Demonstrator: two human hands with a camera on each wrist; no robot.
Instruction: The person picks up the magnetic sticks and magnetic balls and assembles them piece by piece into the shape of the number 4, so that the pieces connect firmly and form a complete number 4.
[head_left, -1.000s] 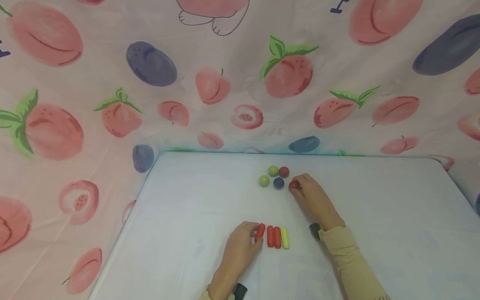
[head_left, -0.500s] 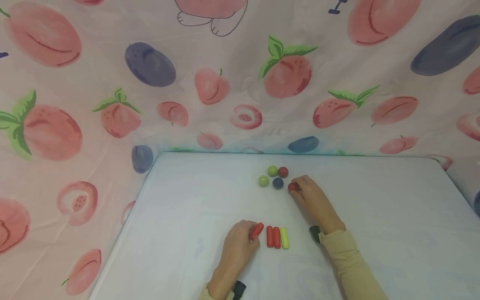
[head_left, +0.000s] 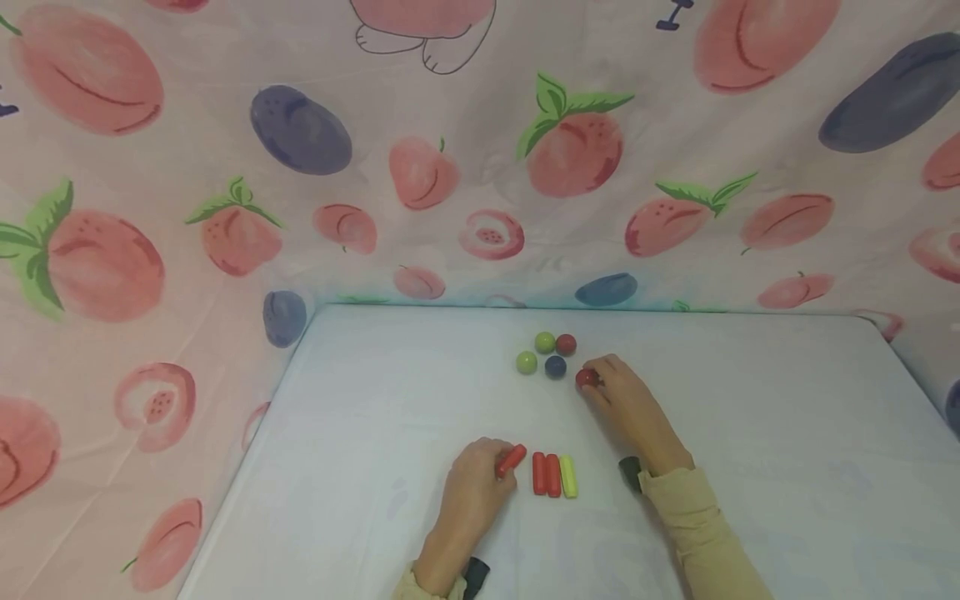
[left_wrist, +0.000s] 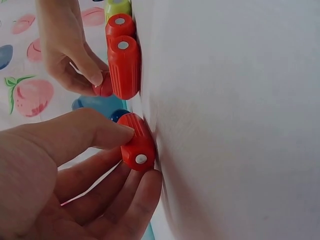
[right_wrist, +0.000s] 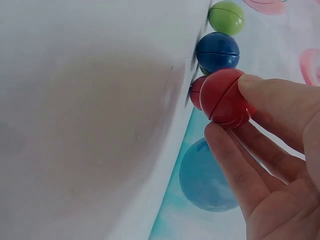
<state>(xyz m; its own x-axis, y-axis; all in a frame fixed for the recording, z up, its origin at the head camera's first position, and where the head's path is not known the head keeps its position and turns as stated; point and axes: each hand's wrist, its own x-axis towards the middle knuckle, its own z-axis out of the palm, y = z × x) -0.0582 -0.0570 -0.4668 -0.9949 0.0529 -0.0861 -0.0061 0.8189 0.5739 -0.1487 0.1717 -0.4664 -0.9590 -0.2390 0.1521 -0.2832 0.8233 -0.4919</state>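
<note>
On the cloth (head_left: 480,108), a dark mark (head_left: 6,110) cut off at left, a red stick (head_left: 512,460) pinched by the left hand (head_left: 474,483), four balls (head_left: 527,362) and three more sticks (head_left: 553,475) on the worktop (head_left: 375,400), a partly hidden red ball (head_left: 585,379) pinched by the right hand (head_left: 630,406)

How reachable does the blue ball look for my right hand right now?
Probably not graspable yet: the blue ball sits close by, but your right hand is pinching a red ball.

Creased tan sleeves (head_left: 712,554) end in plain cuffs (head_left: 675,496), and beside each sits a small black fitting (head_left: 629,474).
</note>
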